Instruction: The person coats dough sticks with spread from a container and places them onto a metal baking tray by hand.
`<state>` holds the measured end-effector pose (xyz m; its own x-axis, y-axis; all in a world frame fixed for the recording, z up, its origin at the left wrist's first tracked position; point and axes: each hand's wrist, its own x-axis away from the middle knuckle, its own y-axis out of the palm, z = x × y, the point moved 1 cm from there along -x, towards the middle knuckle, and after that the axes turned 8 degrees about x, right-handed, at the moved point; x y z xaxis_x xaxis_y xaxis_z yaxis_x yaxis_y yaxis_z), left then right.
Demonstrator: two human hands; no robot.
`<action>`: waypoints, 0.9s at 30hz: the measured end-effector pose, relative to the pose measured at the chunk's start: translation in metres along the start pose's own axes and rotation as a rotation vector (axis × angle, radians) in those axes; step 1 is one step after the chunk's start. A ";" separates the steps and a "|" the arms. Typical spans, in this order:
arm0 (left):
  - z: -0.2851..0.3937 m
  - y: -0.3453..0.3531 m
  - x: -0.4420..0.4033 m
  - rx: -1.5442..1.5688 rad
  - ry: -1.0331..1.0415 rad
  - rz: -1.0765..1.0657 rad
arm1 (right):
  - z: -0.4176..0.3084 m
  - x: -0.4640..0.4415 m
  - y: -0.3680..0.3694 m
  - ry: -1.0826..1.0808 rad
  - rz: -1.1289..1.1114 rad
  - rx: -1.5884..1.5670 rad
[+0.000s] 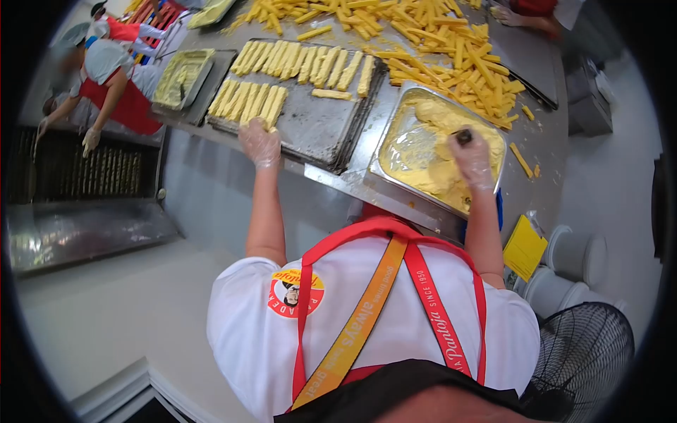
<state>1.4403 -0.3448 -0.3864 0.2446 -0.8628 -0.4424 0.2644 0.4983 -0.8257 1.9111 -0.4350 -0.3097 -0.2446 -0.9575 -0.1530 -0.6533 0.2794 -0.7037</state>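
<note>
My left hand, in a clear glove, is closed on a coated stick at the near end of the lower row on the dark baking tray. Another row of coated sticks lies along the tray's far side. My right hand, also gloved, grips a dark-handled tool over the metal pan of pale yellow cream. The tool's lower end is hard to make out. Plain yellow sticks are heaped behind the pan.
A second cream pan stands at the table's left. Beyond it a person in a red apron is beside a dark rack. Another person's hand is at the far right. White buckets and a fan stand below right.
</note>
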 end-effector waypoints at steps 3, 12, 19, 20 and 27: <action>0.045 -0.003 -0.011 -0.010 0.115 0.070 | -0.022 0.016 0.007 -0.055 -0.419 -0.298; 0.235 0.057 -0.076 0.484 0.724 -0.100 | 0.002 -0.020 -0.011 0.006 0.114 0.194; 0.326 0.175 -0.145 0.224 0.855 -0.316 | 0.035 -0.006 0.003 0.271 -0.166 -0.296; 0.332 0.199 -0.161 0.143 0.832 -0.376 | 0.046 -0.010 -0.004 0.278 0.005 -0.117; 0.352 0.245 -0.208 -0.136 0.774 -0.569 | -0.015 0.014 -0.005 0.012 -0.231 -0.093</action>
<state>1.7822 -0.0133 -0.3731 -0.5809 -0.8134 -0.0315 0.0312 0.0165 -0.9994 1.8994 -0.4489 -0.2980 -0.0892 -0.9959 0.0128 -0.7559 0.0594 -0.6520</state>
